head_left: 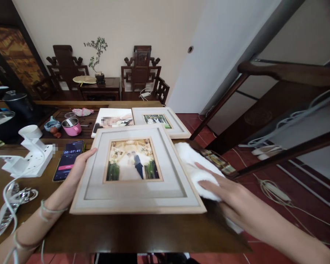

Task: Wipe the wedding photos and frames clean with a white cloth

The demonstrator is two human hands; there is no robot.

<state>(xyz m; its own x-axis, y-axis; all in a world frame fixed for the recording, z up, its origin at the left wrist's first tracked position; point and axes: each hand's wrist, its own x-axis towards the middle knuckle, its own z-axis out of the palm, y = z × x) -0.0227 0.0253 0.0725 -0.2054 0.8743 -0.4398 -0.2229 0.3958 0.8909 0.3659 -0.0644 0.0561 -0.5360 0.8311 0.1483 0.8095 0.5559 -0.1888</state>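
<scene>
A light wooden picture frame point(170, 203) with a wide pale mat and a wedding photo is held tilted above the dark table. Its left edge is gripped by my left hand point(81, 165), the thumb on the front edge and the other fingers hidden behind. On the frame's right side, my right hand point(222, 185) has a white cloth point(191, 157) in its fingers, pressed against the frame's edge. Behind lie a second framed photo point(178, 126) and a white photo panel point(114, 113), both partly covered by the held frame.
Left of the frame lie a phone point(68, 161) showing a timer, a white power strip point(40, 161) with cables and a clear hair clip point(13, 205). A pink cup point(71, 126) stands on a tea tray. A wooden chair point(264, 106) is close on the right.
</scene>
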